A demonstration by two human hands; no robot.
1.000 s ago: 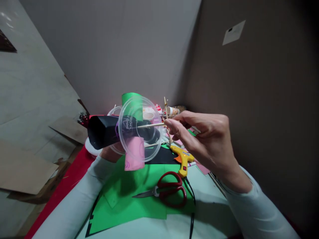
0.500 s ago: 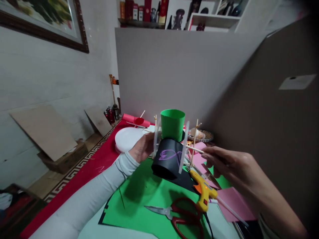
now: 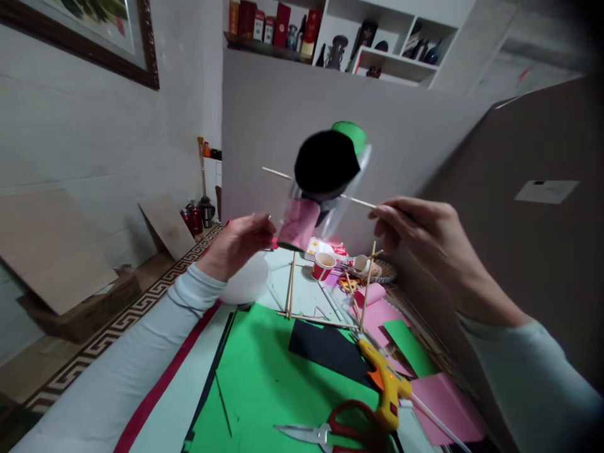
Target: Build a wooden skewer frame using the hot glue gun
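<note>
Cup wheel (image 3: 325,182) now lifted high above worktop (image 3: 302,296), tilted | right hand (image 3: 419,245) fingers pinch skewer (image 3: 358,201) end | left hand (image 3: 238,242) fingers curled beside pink cup (image 3: 298,224), grip unclear | assembly being inspected, seemingly.

cup wheel (image 3: 325,182): lifted higher, tilted | right hand (image 3: 419,242): raised with skewer (image 3: 358,201) | left hand (image 3: 238,242): off the wheel
</note>
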